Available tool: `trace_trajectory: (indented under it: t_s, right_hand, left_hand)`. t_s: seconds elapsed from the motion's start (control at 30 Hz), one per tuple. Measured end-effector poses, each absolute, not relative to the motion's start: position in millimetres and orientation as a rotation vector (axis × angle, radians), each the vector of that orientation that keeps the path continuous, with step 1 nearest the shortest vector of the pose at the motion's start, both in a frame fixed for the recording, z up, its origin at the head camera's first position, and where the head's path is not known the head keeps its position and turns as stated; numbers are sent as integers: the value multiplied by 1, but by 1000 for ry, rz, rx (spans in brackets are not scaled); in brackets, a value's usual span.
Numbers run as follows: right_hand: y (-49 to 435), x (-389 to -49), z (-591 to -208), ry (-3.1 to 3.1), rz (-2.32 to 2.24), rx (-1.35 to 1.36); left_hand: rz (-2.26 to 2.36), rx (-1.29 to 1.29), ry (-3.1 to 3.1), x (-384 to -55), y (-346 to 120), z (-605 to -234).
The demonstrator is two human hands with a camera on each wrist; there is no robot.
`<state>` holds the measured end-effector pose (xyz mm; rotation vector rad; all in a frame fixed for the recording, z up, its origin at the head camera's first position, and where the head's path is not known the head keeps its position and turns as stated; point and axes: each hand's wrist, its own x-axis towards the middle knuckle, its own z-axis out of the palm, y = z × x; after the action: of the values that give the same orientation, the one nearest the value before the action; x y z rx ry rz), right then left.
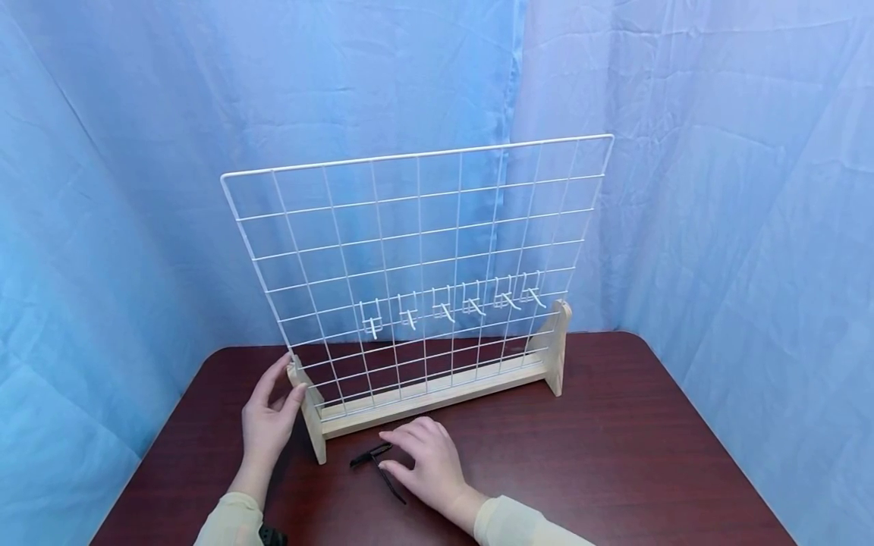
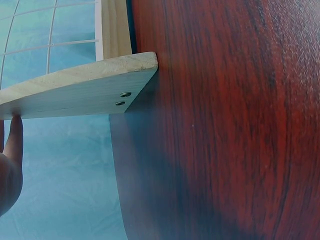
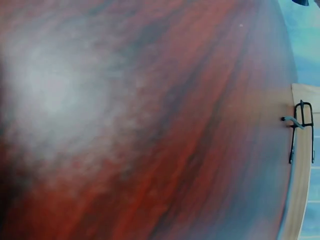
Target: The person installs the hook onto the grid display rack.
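My left hand (image 1: 266,425) holds the left wooden upright (image 1: 312,425) of a display stand, thumb and fingertips against its upper part. In the left wrist view, fingers (image 2: 15,140) touch the outer face of that upright (image 2: 100,85). Near the stand's wooden base bar (image 1: 437,394), my right hand (image 1: 426,459) pinches a black wire hook (image 1: 372,454) between thumb and index finger. The right wrist view shows this black hook (image 3: 302,125) in front of the base bar, but no fingers. Above the base stands a white wire grid (image 1: 419,197).
Several white hooks (image 1: 444,311) hang in a row on the grid's lower half. The stand's right wooden upright (image 1: 558,353) rests on the dark red wood table (image 1: 614,455). Blue curtains (image 1: 683,189) surround the table.
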<state>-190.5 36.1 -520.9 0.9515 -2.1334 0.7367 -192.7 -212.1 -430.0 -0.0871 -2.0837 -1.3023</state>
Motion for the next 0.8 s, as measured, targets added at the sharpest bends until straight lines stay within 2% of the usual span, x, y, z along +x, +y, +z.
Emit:
trace_trajectory:
  t_s: [0.8]
  right_hand:
    - [41,-174,-535,-2419,660,996]
  left_hand:
    - [-1315,-98,-2063,-193,-212,-430]
